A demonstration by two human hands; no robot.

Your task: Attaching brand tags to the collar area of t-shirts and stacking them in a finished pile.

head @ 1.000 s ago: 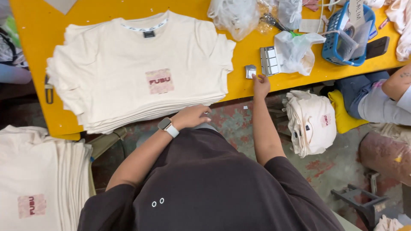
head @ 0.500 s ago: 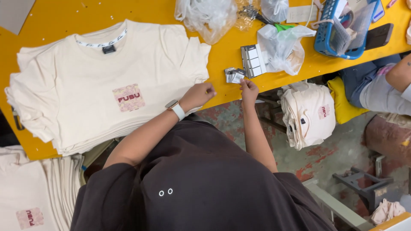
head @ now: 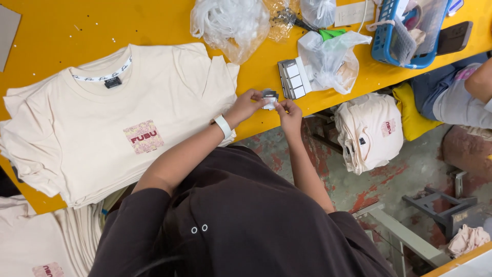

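Together, left hand (head: 245, 106), right hand (head: 289, 113) pinch small tag (head: 269, 98); orientation unclear

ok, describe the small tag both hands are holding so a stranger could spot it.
Start at the yellow table and go to its near edge, right of the stack of cream T-shirts. There the left hand and right hand pinch a small grey-and-white tag, far smaller than the stack of tags lying just behind.
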